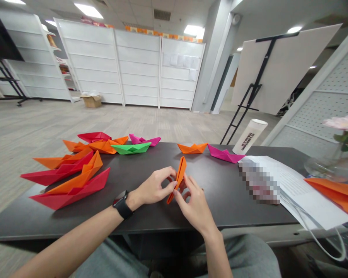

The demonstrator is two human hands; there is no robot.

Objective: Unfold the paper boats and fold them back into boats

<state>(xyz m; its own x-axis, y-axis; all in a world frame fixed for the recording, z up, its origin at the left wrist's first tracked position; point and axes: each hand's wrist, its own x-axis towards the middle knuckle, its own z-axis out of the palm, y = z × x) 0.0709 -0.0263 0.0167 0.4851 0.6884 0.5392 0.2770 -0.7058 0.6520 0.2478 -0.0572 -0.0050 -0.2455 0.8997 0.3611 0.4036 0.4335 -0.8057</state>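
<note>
A folded orange paper piece (179, 175) stands on edge above the dark table (226, 197), pinched from both sides. My left hand (155, 188), with a black watch on the wrist, is closed on its left side. My right hand (193, 204) is closed on its lower right side. Several finished paper boats lie around: red and orange ones (72, 185) at the left, a green boat (131, 148) and a pink boat (145, 139) at the back, an orange boat (192, 148) and a pink boat (224, 155) behind the hands.
White printed sheets (295, 189) and flat orange paper (336, 193) lie at the right, beside a glass vase with a pink flower (342, 127). A white cylinder (249, 136) stands at the table's far edge. An easel with a white board stands behind.
</note>
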